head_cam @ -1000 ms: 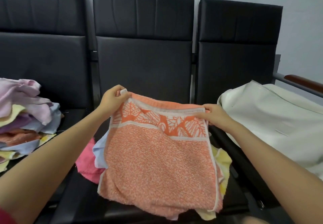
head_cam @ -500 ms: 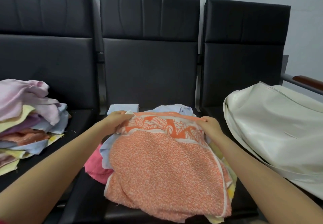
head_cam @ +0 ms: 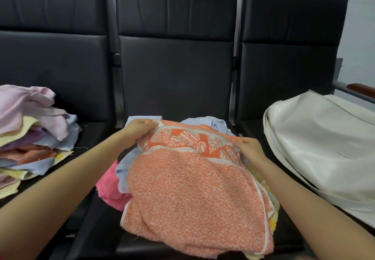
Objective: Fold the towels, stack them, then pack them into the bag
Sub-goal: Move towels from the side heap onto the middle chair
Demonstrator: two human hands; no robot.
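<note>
Much of what sits under the orange towel (head_cam: 188, 186) is hidden from me: only edges of a pale blue cloth (head_cam: 205, 122), a pink cloth (head_cam: 110, 188) and a yellowish one (head_cam: 273, 222) poke out around it, and I cannot tell how many layers lie beneath. The orange towel rests on the middle seat (head_cam: 97, 219) of a row of black chairs, its leaf-patterned band at the far edge. My left hand (head_cam: 140, 127) reaches forward with the fingers curled round the far left corner of the towel, pinching it; my right hand (head_cam: 248, 148) pinches the far right corner the same way, with the fingertips tucked out of sight under the cloth. Both forearms stretch out low from the bottom corners of the view, with elbows cut off by the frame. On the left seat lies a loose pile of towels (head_cam: 30, 136) in pink, yellow, purple and blue, cut off at the left edge. The white bag (head_cam: 324, 150) slumps on the right seat, well apart from the towel, its lower part running out of the frame, its opening not clear to me.
</note>
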